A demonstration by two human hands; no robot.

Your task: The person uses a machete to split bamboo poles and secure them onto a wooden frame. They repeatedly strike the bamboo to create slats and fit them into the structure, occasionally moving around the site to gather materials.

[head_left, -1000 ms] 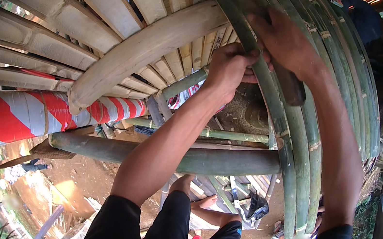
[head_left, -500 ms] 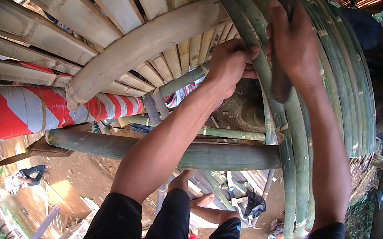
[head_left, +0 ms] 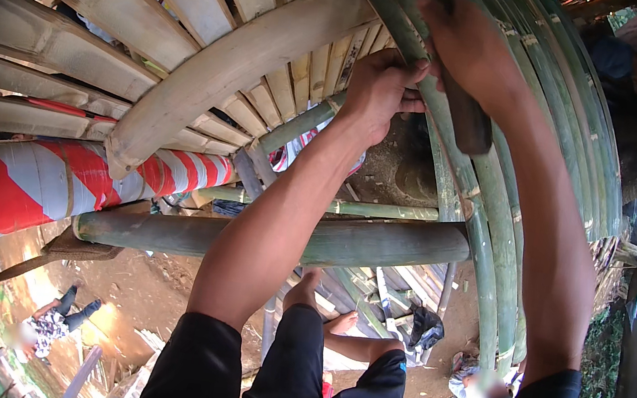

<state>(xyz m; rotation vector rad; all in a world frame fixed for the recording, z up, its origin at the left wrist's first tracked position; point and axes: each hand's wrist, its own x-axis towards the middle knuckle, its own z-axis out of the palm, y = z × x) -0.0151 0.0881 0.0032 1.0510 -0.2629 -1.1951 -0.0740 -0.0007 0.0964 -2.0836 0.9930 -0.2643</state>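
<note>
The left hand (head_left: 378, 93) is curled shut around a green bamboo strip (head_left: 454, 161), its fingertips hidden behind the strip. Just right of those fingers, the right hand (head_left: 470, 45) is clamped on a dark tool handle (head_left: 464, 118) that juts below its fist; the working end is hidden, so the tool cannot be identified. A horizontal bamboo pole (head_left: 272, 237) passes below both forearms.

The single view comes from a fisheye camera worn on the person's head, looking steeply down past both forearms from high up on a bamboo frame (head_left: 377, 244). The hands and green bamboo strips (head_left: 494, 224) sit close to the lens, while the dirt ground (head_left: 150, 297) lies far below. Straight poles bend toward the dark rim.
</note>
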